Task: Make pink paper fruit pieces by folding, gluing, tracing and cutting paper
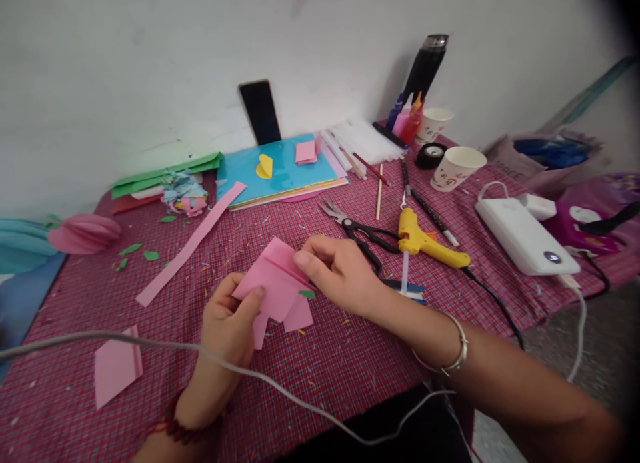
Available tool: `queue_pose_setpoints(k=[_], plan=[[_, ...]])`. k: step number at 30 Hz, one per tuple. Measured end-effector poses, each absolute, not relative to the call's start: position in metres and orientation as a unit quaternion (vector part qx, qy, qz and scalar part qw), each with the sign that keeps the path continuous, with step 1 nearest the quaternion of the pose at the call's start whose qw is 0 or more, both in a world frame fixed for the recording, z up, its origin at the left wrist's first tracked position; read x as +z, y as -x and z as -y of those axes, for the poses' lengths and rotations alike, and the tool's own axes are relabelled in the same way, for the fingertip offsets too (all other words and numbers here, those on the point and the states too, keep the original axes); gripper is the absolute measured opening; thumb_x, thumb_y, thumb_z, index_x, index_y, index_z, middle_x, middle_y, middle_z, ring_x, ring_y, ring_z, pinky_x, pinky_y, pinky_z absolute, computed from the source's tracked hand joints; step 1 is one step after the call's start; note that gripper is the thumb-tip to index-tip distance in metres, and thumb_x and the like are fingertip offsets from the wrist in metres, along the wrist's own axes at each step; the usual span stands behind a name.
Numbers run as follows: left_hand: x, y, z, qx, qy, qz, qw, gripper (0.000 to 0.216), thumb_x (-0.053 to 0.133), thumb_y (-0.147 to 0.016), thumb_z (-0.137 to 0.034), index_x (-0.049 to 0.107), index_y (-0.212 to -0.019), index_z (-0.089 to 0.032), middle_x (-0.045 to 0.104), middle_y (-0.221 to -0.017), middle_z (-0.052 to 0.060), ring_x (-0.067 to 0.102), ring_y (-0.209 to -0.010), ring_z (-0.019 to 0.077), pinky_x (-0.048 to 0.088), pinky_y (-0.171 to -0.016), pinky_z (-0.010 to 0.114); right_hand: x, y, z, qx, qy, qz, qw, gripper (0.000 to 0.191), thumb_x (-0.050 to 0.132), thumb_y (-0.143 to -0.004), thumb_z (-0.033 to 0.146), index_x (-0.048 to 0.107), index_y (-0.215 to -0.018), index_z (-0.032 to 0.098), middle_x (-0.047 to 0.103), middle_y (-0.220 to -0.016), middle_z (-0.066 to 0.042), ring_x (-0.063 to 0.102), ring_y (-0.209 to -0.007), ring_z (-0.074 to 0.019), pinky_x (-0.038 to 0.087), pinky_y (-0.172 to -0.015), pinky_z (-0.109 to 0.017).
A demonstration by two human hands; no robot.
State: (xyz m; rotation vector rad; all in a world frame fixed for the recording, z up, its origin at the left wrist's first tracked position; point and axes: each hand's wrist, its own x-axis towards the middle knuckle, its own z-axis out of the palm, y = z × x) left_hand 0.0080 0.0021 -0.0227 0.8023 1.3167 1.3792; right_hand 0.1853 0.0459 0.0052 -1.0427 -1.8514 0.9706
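A folded piece of pink paper (273, 283) is held above the checked tablecloth between both hands. My left hand (227, 323) pinches its left side, thumb on top. At the upper right edge, my right hand (337, 270) grips the paper along a raised fold with thumb and fingers. Beneath it lie more pink paper pieces (299, 315) and a green scrap (307, 294). Black-handled scissors (363, 231) rest just beyond my right hand, blades partly apart. A yellow glue gun (425, 240) with a clear glue stick lies to their right.
A white cable (280, 388) crosses in front of my left forearm. A pink strip (193, 243) and another pink piece (117, 366) lie at left. Blue sheets (285, 170) and a phone (260, 110) are at the back; paper cups (457, 168) and a power bank (525, 236) stand right.
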Motion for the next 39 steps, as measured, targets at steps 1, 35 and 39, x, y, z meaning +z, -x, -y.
queue_pose_setpoints(k=[1,35,39], plan=[[-0.023,-0.008,-0.003,0.575,-0.324,-0.544,0.518,0.018,0.073,-0.066,-0.022,0.057,-0.073,-0.018,0.059,-0.058,-0.006,0.051,-0.049,0.0073,0.042,-0.049,0.018,0.006,-0.187,-0.047,0.382,0.409,0.724,0.404,0.039,0.044,-0.092,0.044,0.051,-0.065,0.017,0.047,-0.057,0.003,0.043,-0.053,-0.0080,0.029,-0.050,-0.024],[-0.025,-0.001,0.002,0.532,-0.447,-0.595,0.405,0.012,0.067,-0.074,-0.025,0.057,-0.072,-0.019,0.054,-0.063,-0.004,0.047,-0.056,0.0114,0.039,-0.055,0.022,-0.005,-0.181,-0.042,0.337,0.361,0.779,0.387,0.048,0.053,-0.076,0.008,0.047,-0.123,0.018,0.057,-0.118,-0.011,0.055,-0.108,-0.0221,0.044,-0.095,-0.042],[-0.017,-0.005,0.003,0.524,-0.472,-0.609,0.363,0.009,0.068,-0.069,-0.021,0.059,-0.068,-0.019,0.054,-0.060,-0.004,0.045,-0.055,0.0112,0.036,-0.052,0.021,-0.005,-0.181,-0.043,0.370,0.357,0.769,0.381,0.049,0.059,-0.076,0.011,0.048,-0.122,0.020,0.058,-0.116,-0.009,0.055,-0.107,-0.0215,0.044,-0.095,-0.041]])
